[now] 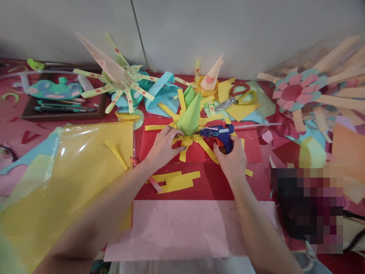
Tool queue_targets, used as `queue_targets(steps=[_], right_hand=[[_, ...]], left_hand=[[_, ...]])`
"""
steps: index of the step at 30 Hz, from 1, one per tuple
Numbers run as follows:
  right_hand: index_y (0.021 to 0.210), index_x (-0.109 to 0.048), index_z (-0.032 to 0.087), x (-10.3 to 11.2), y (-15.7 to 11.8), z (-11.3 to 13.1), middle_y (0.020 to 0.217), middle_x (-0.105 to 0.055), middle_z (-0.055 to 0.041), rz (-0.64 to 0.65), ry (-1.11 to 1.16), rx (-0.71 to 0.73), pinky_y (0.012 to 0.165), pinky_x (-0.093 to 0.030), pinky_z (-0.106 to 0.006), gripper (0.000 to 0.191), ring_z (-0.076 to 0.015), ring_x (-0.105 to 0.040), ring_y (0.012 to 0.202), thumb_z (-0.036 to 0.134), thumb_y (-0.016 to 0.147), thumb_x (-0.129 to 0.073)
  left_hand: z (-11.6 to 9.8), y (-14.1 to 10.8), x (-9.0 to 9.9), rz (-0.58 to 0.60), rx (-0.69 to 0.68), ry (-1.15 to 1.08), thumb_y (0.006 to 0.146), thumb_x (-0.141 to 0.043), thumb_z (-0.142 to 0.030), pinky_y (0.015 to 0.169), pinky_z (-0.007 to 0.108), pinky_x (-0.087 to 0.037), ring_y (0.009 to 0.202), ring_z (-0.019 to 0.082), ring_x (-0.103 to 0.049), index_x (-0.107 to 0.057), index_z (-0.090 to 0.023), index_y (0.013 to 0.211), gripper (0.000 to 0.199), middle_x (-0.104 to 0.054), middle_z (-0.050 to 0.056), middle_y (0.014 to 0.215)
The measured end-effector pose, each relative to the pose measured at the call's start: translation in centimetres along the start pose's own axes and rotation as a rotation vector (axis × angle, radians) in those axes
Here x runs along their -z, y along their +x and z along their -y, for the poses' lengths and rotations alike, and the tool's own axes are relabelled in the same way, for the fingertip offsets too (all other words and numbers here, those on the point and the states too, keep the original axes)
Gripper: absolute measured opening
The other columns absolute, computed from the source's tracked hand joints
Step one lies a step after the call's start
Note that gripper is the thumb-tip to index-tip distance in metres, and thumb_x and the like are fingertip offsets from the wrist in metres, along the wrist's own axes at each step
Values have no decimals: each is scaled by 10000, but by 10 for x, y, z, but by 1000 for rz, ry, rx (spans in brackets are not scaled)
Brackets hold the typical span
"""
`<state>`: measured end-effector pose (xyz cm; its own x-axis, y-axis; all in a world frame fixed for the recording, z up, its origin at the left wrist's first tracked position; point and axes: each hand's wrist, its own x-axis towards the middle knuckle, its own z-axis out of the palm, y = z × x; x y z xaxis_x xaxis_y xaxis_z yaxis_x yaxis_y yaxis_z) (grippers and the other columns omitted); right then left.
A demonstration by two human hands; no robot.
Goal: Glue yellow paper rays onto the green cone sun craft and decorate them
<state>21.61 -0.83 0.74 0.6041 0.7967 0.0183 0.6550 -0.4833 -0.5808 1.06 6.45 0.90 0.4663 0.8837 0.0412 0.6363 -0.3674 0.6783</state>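
A green paper cone [189,116] stands amid radiating yellow paper strips [207,148] on a red sheet [251,146]. From its left side, my left hand [165,146] grips the craft near the cone's base, thumb and fingers curled around a yellow strip. On the right, my right hand [234,158] is closed on the handle of a blue hot glue gun [218,131]. The gun's nozzle points left, close to the cone's base, and whether it touches is unclear. A clear glue stick [256,125] extends from the gun's rear.
Yellow paper offcuts [178,180] and a pink-red pen-like stick [154,183] lie in front. Scissors [238,99] rest behind, beside another paper cone craft [211,78]. A plastic-wrapped yellow sheet [94,163] is left, below a brown tray [37,114]. A paper flower [293,93] stands right.
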Motion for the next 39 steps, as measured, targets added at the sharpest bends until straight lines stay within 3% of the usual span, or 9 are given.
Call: queue_targets(steps=[5, 16, 39], right_hand=[[1014, -481, 210, 0, -1, -2, 928, -642, -93, 2, -1, 35, 749, -483, -432, 461, -276, -606, 879, 479, 655, -587], [984, -499, 202, -4, -3, -10, 956, -657, -97, -55, -33, 287, 769, -503, -383, 322, -246, -623, 918, 391, 733, -568], [988, -500, 215, -3, -4, -12, 1021, -651, -104, -48, -10, 292, 751, -508, -390, 273, -250, -609, 986, 376, 771, -541]], left_hand=[[2, 1, 0, 1, -2, -41, 732, -693, -134, 827, 349, -463, 877, 177, -549, -557, -198, 981, 291, -521, 15, 950], [4, 2, 0, 13, -9, -42, 737, -677, -123, 830, 340, -465, 881, 175, -547, -553, -186, 983, 282, -535, 22, 941], [3, 2, -1, 9, -26, -34, 732, -681, -128, 832, 342, -457, 893, 182, -551, -561, -188, 970, 273, -551, 20, 937]])
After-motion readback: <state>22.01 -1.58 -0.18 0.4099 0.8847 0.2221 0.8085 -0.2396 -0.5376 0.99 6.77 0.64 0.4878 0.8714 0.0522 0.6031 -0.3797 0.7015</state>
